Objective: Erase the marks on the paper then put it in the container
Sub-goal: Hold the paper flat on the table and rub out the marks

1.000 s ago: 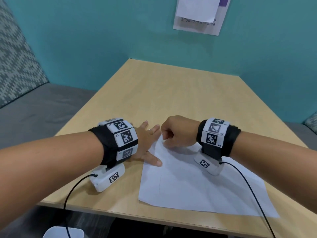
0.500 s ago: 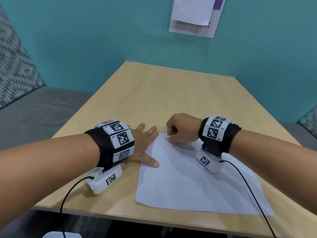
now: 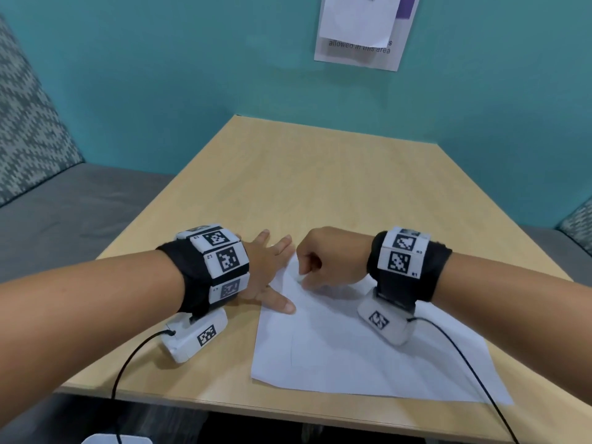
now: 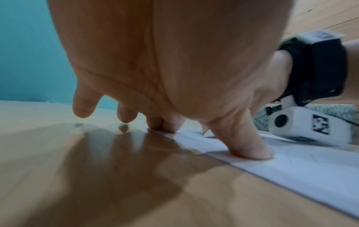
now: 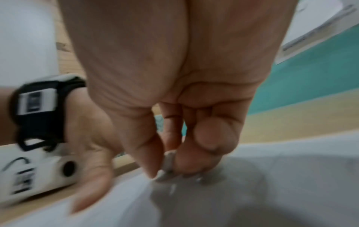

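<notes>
A white sheet of paper (image 3: 358, 344) with faint pencil lines lies on the wooden table (image 3: 320, 187). My left hand (image 3: 272, 270) lies flat with spread fingers on the sheet's far left corner; its thumb (image 4: 246, 144) presses the paper (image 4: 310, 167) edge. My right hand (image 3: 326, 257) is curled just right of it and pinches a small white eraser (image 5: 167, 165), whose tip touches the paper (image 5: 252, 192) near the far corner. Eraser crumbs lie beside the tip. No container shows in any view.
A grey bench seat (image 3: 64, 219) with a patterned cushion runs along the table's left side. A notice (image 3: 365, 30) hangs on the teal wall behind. Wrist camera cables trail off the table's near edge. A white object (image 3: 118, 439) peeks in at the bottom edge.
My right hand has shifted slightly back and forth over the paper's far corner with the eraser. My left hand stays pressed on the sheet. The head view has tilted a little.
</notes>
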Tool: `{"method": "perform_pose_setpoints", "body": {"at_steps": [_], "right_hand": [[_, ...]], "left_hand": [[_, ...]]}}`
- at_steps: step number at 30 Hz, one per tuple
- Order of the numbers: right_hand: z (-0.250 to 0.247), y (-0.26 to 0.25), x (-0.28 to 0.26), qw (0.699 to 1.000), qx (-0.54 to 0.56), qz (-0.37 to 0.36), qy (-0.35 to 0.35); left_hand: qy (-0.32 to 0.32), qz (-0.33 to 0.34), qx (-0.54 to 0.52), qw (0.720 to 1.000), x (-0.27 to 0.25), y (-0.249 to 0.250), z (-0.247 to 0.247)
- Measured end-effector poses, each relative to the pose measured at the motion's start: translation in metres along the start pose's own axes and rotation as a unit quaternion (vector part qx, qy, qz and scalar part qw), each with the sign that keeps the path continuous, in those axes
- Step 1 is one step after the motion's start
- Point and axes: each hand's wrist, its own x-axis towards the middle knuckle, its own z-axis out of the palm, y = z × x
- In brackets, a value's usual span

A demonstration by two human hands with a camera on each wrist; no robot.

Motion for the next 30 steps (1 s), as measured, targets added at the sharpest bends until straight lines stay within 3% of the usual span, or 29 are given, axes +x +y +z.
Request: {"method": "perform_pose_setpoints", "body": {"at_steps": [3, 8, 12, 20, 23, 27, 30], "right_hand": [[-0.012, 0.02, 0.004, 0.998, 0.004, 0.054, 0.04], [-0.003, 0.008, 0.002, 1.0, 0.007, 0.018, 0.017], [-0.015, 0.025, 0.007, 0.997, 0.013, 0.064, 0.039], [-0.014, 0.026, 0.008, 0.996, 0.004, 0.077, 0.039], [-0.011, 0.019, 0.003, 0.998, -0.004, 0.06, 0.035], [0.003, -0.008, -0.009, 0.999, 0.034, -0.025, -0.03], [-0.007, 0.005, -0.004, 1.0, 0.009, -0.004, -0.004]], "left_hand": [[0.003, 0.001, 0.003, 1.0, -0.002, 0.003, -0.001], [0.002, 0.001, 0.006, 1.0, -0.002, 0.001, -0.001], [0.004, -0.003, 0.01, 1.0, -0.004, 0.003, -0.002], [0.012, 0.038, -0.017, 0.999, 0.005, 0.008, -0.011], [0.026, 0.042, -0.02, 0.999, 0.008, 0.01, -0.004], [0.029, 0.049, -0.046, 0.997, 0.006, 0.009, -0.001], [0.029, 0.039, -0.017, 0.999, 0.004, 0.012, -0.004]]}}
